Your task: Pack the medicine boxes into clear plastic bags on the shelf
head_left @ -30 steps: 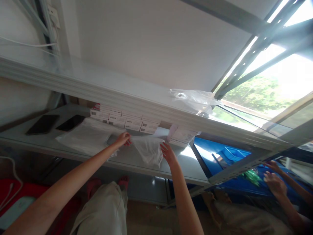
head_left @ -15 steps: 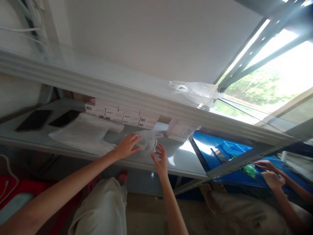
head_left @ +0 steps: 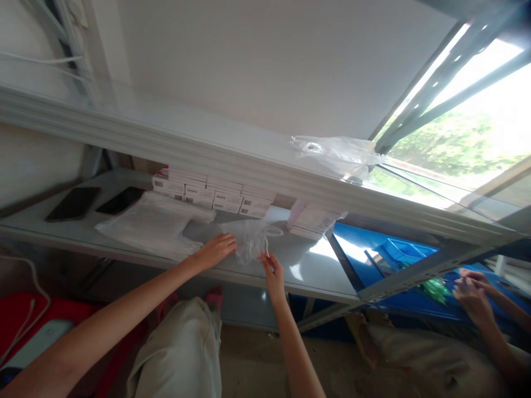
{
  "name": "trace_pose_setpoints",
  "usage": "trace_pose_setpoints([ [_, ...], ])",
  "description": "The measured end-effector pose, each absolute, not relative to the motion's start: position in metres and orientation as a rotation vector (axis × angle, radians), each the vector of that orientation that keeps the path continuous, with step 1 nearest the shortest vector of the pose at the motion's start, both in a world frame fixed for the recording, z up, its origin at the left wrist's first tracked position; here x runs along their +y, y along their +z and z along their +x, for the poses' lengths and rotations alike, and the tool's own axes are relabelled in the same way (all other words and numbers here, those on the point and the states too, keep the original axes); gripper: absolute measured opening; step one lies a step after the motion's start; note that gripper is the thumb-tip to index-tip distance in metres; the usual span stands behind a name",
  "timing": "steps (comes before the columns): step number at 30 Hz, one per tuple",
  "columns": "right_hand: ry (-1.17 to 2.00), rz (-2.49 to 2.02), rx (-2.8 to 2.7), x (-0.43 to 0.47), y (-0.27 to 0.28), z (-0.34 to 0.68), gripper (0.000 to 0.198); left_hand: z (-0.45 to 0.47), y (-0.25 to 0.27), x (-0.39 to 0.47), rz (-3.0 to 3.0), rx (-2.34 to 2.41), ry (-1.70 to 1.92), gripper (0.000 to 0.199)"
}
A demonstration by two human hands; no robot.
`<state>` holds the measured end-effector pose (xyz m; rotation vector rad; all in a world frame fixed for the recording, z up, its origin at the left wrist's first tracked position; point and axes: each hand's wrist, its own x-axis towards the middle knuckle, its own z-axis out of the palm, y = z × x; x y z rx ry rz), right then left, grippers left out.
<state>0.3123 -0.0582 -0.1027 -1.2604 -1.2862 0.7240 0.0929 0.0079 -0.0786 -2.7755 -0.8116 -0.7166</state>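
A crumpled clear plastic bag [head_left: 250,236] lies on the grey lower shelf [head_left: 309,271] between my hands. My left hand [head_left: 216,250] is at the bag's left edge, fingers together and curled onto the film. On the other side, my right hand [head_left: 274,272] pinches the bag's lower right edge between thumb and fingers. Left of my left hand rests a flat stack of clear plastic bags [head_left: 143,224]. White boxes with printed labels [head_left: 226,200] stand in rows behind the bag.
Two dark phones [head_left: 73,203] lie at the shelf's left end. The upper shelf edge [head_left: 186,146] overhangs, with another plastic bag [head_left: 336,152] on top. At right, another person's hands [head_left: 473,293] work near green material [head_left: 433,290] and a blue tray [head_left: 404,251].
My fingers have closed onto both sides of the plastic bag; before, both hands were spread around it. The view has shifted slightly. The other person's hands have drawn closer together.
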Motion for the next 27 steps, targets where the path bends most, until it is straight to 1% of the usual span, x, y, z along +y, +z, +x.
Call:
trace_pose_setpoints([
  [6,0.731,-1.228,-1.153,-0.052,-0.107,0.334,0.036,0.068,-0.078,0.006,-2.692,-0.809,-0.892,0.017],
  [9,0.789,-1.256,-0.996,-0.049,-0.115,0.354,0.037,0.045,-0.080,0.005,-2.676,-0.833,-0.922,0.017],
  [13,0.852,-1.328,-0.807,-0.051,-0.125,0.380,0.038,0.017,-0.087,0.003,-2.644,-0.830,-0.850,0.018],
  [18,0.888,-1.370,-0.825,-0.062,-0.119,0.391,0.038,0.012,-0.087,-0.004,-2.666,-0.850,-0.718,0.020],
  [19,0.899,-1.378,-0.847,-0.064,-0.117,0.390,0.039,0.015,-0.087,-0.006,-2.668,-0.858,-0.696,0.024],
  [21,0.917,-1.381,-0.902,-0.064,-0.117,0.386,0.040,0.024,-0.087,-0.010,-2.678,-0.867,-0.625,0.040],
  [22,0.924,-1.377,-0.925,-0.064,-0.118,0.383,0.041,0.028,-0.088,-0.011,-2.681,-0.858,-0.580,0.042],
  [23,0.928,-1.368,-0.943,-0.063,-0.120,0.381,0.042,0.032,-0.090,-0.012,-2.678,-0.847,-0.530,0.038],
  [25,0.926,-1.344,-0.962,-0.061,-0.125,0.378,0.045,0.039,-0.095,-0.012,-2.651,-0.822,-0.446,0.023],
  [27,0.932,-1.329,-0.973,-0.059,-0.131,0.379,0.046,0.041,-0.102,-0.011,-2.623,-0.803,-0.402,0.019],
])
